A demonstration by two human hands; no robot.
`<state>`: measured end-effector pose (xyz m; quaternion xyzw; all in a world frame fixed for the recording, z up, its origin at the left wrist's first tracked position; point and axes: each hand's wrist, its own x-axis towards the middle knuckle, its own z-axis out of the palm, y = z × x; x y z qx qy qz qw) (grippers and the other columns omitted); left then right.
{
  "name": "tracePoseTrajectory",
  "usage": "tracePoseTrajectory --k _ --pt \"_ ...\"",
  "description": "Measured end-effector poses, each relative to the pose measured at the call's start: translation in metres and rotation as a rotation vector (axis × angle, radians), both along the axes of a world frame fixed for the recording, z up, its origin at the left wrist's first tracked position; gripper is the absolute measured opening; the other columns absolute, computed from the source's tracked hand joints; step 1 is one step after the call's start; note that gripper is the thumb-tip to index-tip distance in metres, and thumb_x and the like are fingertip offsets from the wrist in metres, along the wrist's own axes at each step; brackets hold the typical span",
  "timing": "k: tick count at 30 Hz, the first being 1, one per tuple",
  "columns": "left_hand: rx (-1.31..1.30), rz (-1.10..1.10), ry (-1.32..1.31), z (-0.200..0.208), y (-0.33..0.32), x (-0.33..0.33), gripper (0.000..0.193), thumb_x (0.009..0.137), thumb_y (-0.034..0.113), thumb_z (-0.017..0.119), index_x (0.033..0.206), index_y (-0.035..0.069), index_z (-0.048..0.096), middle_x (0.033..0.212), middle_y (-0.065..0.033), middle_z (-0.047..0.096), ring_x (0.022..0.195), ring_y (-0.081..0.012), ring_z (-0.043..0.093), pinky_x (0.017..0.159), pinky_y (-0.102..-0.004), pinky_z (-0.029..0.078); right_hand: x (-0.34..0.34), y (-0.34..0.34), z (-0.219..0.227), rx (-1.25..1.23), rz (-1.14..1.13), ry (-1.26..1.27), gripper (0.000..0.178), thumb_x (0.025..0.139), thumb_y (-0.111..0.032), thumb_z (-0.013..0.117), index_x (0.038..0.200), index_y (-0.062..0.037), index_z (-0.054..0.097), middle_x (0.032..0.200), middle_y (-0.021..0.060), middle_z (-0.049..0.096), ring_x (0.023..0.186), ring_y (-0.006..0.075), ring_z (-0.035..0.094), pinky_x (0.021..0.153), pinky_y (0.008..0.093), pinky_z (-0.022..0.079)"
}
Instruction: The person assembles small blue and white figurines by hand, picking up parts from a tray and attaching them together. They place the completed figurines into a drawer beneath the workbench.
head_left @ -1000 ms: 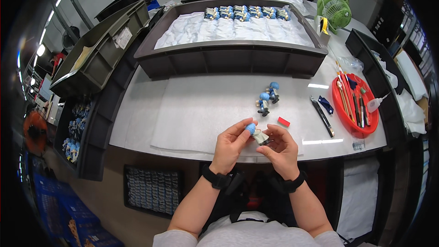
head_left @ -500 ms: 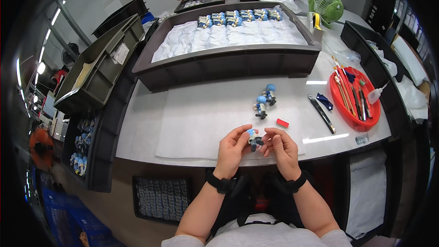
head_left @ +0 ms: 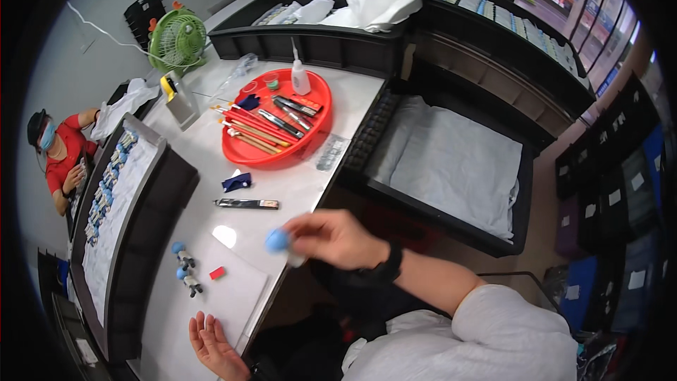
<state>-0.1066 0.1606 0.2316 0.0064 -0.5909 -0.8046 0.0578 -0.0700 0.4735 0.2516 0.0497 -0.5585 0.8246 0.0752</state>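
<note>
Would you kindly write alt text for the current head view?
A person's right hand holds a blue-topped figurine near the edge of a white table, the left hand open. Two more figurines are near a red block; beyond is a red tray of brushes.

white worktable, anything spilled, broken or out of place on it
Nothing looks spilled or broken on the white worktable. At most, a slim black tool and a dark blue piece lie outside the red tray where brushes and similar tools sit, which may be deliberate.
</note>
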Motion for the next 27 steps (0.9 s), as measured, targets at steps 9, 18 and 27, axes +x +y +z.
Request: tracePoseTrajectory --k 9,18,27 --pt "-0.088 0.057 -0.047 0.015 0.006 0.003 0.031 0.09 0.0 0.05 0.119 -0.007 0.044 0.117 -0.0194 0.052 0.106 -0.0279 0.053 0.095 -0.038 0.045 0.047 0.221 -0.113 0.697 -0.462 -0.575 0.034 0.074 -0.01 0.067 0.103 0.0065 0.06 0.084 0.0136 0.066 0.077 0.0168 0.064 0.07 0.0285 0.052" --pt "-0.15 0.025 0.002 -0.006 -0.008 -0.006 0.032 0.094 0.01 0.048 0.124 -0.001 0.044 0.118 -0.0142 0.053 0.105 -0.0202 0.054 0.095 -0.0316 0.044 0.028 0.231 -0.166 1.137 -0.222 -0.774 0.029 0.065 -0.017 0.072 0.088 0.0008 0.066 0.08 0.0156 0.067 0.075 0.0262 0.065 0.07 0.034 0.051" --pt "-0.149 0.104 -0.032 0.01 0.007 -0.001 0.018 0.087 0.002 0.057 0.104 -0.003 0.059 0.101 -0.009 0.061 0.089 -0.0138 0.059 0.082 -0.0242 0.047 0.014 0.236 -0.187 1.323 -0.182 -0.757 0.02 0.066 -0.016 0.064 0.079 -0.0018 0.069 0.077 0.0199 0.066 0.075 0.0304 0.066 0.072 0.0375 0.051"
